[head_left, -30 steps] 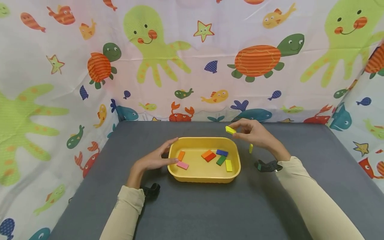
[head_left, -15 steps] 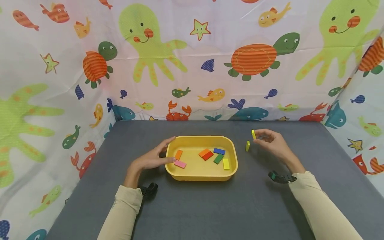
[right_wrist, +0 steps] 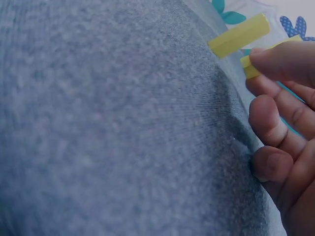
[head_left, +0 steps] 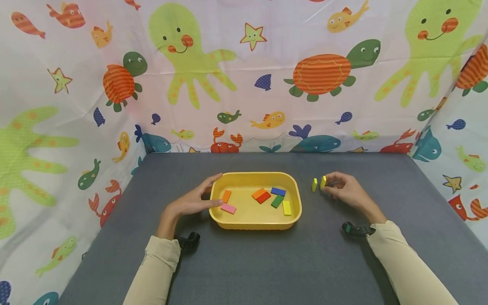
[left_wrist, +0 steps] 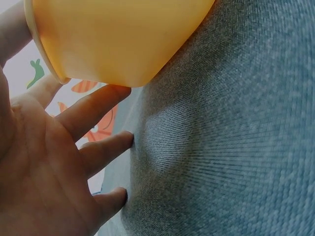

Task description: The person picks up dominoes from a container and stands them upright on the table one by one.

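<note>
My left hand (head_left: 192, 201) holds the left end of a yellow plastic tub (head_left: 255, 226), thumb over the rim and fingers spread along the outside. In the left wrist view the index finger lies against the tub's wall (left_wrist: 113, 42), the other fingertips near the grey cloth. Right of the tub, my right hand (head_left: 345, 188) pinches a yellow domino block (head_left: 323, 182) upright between thumb and fingers, low over the table. A second yellow domino block (head_left: 314, 185) stands on end just left of it, a small gap between them; the right wrist view shows this standing block (right_wrist: 239, 35) beside the thumb.
Inside the tub lie several flat blocks, among them a pink block (head_left: 228, 208), a blue block (head_left: 278, 192), a green block (head_left: 277, 201) and a yellow block (head_left: 287, 208). Grey cloth covers the table (head_left: 244, 267). A printed sea-animal curtain (head_left: 251, 93) borders the back and sides.
My right hand has carried its yellow block from above the tub's back right corner to the right, turned it upright and lowered it beside the standing block. The left hand stays at the tub.
</note>
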A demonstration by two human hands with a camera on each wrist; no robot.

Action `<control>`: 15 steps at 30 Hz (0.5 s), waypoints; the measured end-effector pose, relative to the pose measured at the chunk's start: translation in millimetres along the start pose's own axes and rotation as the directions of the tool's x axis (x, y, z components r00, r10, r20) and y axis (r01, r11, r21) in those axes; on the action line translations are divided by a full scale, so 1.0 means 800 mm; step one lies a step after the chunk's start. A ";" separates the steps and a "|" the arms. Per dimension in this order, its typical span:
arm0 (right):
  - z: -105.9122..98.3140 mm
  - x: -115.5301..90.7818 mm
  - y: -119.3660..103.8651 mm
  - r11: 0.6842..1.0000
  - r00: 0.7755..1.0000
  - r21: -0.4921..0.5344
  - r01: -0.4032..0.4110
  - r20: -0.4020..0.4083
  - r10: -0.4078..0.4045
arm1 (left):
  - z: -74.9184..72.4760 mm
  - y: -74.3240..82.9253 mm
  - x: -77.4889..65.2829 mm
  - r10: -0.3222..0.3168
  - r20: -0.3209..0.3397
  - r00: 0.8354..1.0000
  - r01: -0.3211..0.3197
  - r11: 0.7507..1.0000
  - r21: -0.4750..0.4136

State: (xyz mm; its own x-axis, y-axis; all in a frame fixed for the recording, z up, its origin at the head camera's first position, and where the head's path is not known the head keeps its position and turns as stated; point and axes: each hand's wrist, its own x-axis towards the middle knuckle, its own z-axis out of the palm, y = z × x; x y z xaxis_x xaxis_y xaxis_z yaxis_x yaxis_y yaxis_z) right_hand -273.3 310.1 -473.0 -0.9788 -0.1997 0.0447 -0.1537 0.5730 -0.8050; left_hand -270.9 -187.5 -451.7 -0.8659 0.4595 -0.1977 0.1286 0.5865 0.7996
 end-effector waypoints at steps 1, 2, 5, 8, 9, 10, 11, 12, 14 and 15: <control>0.000 0.000 0.000 1.000 1.000 -0.010 -0.004 0.004 0.004 | 0.000 0.000 0.000 0.000 -0.002 1.000 0.000 1.000 0.001; 0.001 0.001 0.000 1.000 1.000 -0.022 -0.007 0.007 0.008 | 0.000 0.000 0.000 0.000 -0.003 1.000 0.000 1.000 0.003; 0.001 0.002 -0.001 0.999 1.000 -0.045 -0.021 0.014 0.021 | 0.000 0.000 0.000 0.000 -0.002 1.000 0.000 1.000 0.005; 0.002 0.003 -0.002 0.997 0.999 -0.068 -0.032 0.011 0.033 | -0.001 0.000 0.000 0.003 0.001 1.000 -0.003 1.000 0.006; 0.002 0.003 -0.003 0.997 0.999 -0.073 -0.033 0.012 0.034 | -0.001 0.001 0.000 0.004 0.003 1.000 -0.004 1.000 0.007; 0.002 0.003 -0.003 0.996 0.999 -0.081 -0.033 0.013 0.034 | -0.001 0.001 0.000 0.007 0.003 1.000 -0.007 1.000 0.007; 0.001 0.003 -0.003 0.996 0.999 -0.087 -0.034 0.014 0.035 | -0.001 0.001 0.000 0.007 0.005 1.000 -0.007 1.000 0.007; 0.001 0.003 -0.004 0.995 0.999 -0.090 -0.036 0.015 0.038 | -0.001 0.001 0.000 0.007 0.006 1.000 -0.007 1.000 0.007; 0.000 0.002 -0.004 0.995 0.999 -0.096 -0.042 0.019 0.044 | -0.001 0.001 0.000 0.010 0.009 1.000 -0.010 1.000 0.005; 0.000 0.002 -0.004 0.994 0.999 -0.097 -0.045 0.022 0.047 | -0.001 0.001 0.000 0.011 0.011 1.000 -0.011 1.000 0.003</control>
State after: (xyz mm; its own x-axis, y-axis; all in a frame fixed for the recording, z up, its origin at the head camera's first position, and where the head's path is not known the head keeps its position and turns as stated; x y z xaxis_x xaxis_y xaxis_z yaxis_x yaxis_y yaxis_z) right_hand -274.5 307.9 -470.2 -0.9818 -0.1898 -0.0065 -0.1219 0.6560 -0.7449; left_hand -271.5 -187.7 -450.5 -0.8589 0.4735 -0.1953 0.1397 0.5834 0.8001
